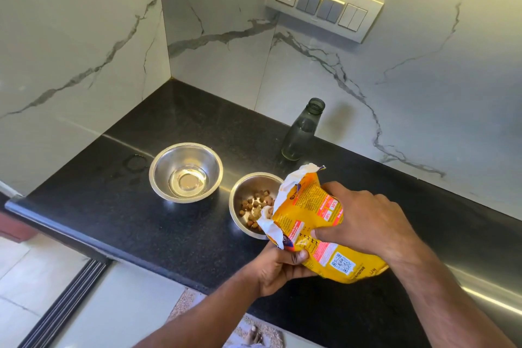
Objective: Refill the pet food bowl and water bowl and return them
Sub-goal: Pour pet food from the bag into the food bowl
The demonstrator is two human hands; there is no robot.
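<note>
A: Black stone desk [158, 223] in a corner, white marbled wall [423, 93] behind, switch panel [324, 0] mounted on it. What's held?

B: Yellow food pouch [313, 223], tilted, torn mouth over the food bowl [248, 203]. Pouch is gripped from above by the right hand [364, 220], fingers curled round it. Lower edge is pinched by the left hand [278, 268], thumb on the pouch. Both grips closed on the pouch.

A: Food bowl contents?

B: Brown kibble [254, 206] seen inside, bottom partly covered.

A: Water bowl?

B: Steel water bowl [186, 172] set just left of the food bowl, a little water seen in it. Uncapped glass bottle [302, 130] stood behind the food bowl, near the wall, nearly drained.
</note>
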